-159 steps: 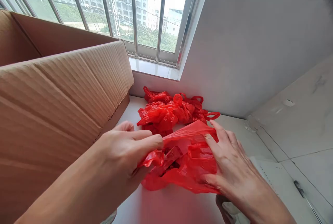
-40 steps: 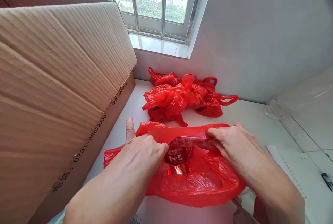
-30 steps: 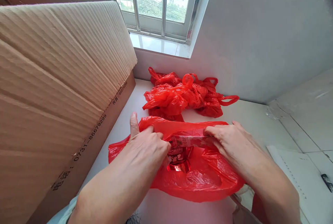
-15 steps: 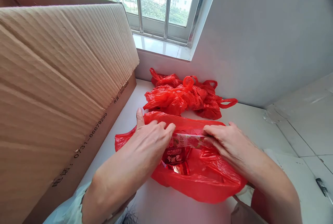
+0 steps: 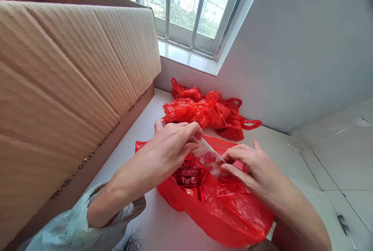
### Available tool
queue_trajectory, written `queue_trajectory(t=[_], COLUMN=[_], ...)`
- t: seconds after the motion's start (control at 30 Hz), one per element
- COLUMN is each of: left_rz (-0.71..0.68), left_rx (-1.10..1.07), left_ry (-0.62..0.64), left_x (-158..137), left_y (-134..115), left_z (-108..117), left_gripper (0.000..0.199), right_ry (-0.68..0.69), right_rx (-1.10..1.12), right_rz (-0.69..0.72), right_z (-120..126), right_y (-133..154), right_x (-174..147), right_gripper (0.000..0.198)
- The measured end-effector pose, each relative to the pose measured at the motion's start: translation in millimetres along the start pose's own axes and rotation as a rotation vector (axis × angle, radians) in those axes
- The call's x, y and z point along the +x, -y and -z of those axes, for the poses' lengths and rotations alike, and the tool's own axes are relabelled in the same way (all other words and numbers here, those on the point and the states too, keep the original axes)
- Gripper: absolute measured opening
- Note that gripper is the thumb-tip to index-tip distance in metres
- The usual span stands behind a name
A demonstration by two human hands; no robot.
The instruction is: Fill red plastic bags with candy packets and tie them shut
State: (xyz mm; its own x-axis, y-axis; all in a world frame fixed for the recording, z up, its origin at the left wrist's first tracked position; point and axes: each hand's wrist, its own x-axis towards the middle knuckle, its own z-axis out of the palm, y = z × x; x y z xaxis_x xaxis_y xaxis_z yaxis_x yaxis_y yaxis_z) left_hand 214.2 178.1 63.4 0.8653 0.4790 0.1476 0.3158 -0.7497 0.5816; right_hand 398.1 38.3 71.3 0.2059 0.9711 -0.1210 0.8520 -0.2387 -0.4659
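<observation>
Between my hands is a flat pink printed carton (image 5: pixel 207 156) with Chinese lettering, slanting down to the right over an open red plastic bag (image 5: pixel 215 220). My left hand (image 5: pixel 175 142) pinches its upper left end between thumb and fingers. At the lower right end, my right hand (image 5: pixel 247 163) grips it with thumb and fingertips. Inside the bag lie dark red shiny wrapped packets (image 5: pixel 189 179), partly covered by my left hand and the bag's folds. The bag's mouth is spread wide around them.
Several knotted red plastic bags (image 5: pixel 204 107) lie behind, against the wall. A large open cardboard box (image 5: pixel 78 68) stands at the left. Beyond is a barred window (image 5: pixel 186 14). A small dark object (image 5: pixel 343 224) is at the right edge.
The carton has been raised and tilted, its left end now higher. More of its printed face shows. My view has turned slightly, and the bag's near edge sits lower in it.
</observation>
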Motion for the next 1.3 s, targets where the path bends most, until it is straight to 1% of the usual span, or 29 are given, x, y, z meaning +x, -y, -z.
queue_trajectory(t=[0.1, 0.2, 0.27, 0.37, 0.43, 0.57, 0.63, 0.77, 1.0, 1.1, 1.17, 1.3], left_rz=[-0.005, -0.033, -0.041, -0.011, 0.003, 0.028, 0.044, 0.069, 0.034, -0.009, -0.030, -0.018], left_rx=[-0.043, -0.086, -0.107, -0.105, -0.106, -0.137, -0.134, -0.123, -0.099, -0.079, -0.059, -0.037], left_ry=[-0.017, -0.027, -0.028, -0.069, -0.085, -0.035, -0.022, -0.007, -0.012, -0.003, -0.004, -0.014], left_x=[-4, -8, -8, -6, -4, -7, -10, -12, -3, -2, -2, -3], left_y=[-1, -1, -1, -2, -3, -3, -2, 0, 0, 3, 7, 12], left_z=[-1, -1, -1, 2, 4, 9, 10, 9, 5, 4, 4, 4], left_gripper=[0.012, 0.015, 0.018, 0.022, 0.022, 0.015, 0.017, 0.020, 0.021, 0.021, 0.025, 0.034], right_ry=[0.038, 0.057, 0.031, -0.039, -0.039, 0.057, 0.086, 0.102, 0.146, 0.162, 0.169, 0.161], right_rx=[-0.015, -0.010, 0.015, 0.070, 0.108, 0.201, 0.238, 0.279, 0.313, 0.288, 0.273, 0.258], right_rz=[0.041, 0.091, 0.127, 0.158, 0.159, 0.157, 0.153, 0.136, 0.091, 0.091, 0.093, 0.089], right_z=[-3, -5, -6, -5, -4, 0, 1, 1, 2, 3, 4, 5], right_y=[5, 8, 11, 15, 18, 19, 20, 22, 25, 27, 30, 32], right_x=[0, 4, 6, 5, 3, 0, 0, 1, 2, 3, 3, 3], right_gripper=[0.023, 0.017, 0.016, 0.022, 0.023, 0.023, 0.025, 0.032, 0.035, 0.037, 0.037, 0.039])
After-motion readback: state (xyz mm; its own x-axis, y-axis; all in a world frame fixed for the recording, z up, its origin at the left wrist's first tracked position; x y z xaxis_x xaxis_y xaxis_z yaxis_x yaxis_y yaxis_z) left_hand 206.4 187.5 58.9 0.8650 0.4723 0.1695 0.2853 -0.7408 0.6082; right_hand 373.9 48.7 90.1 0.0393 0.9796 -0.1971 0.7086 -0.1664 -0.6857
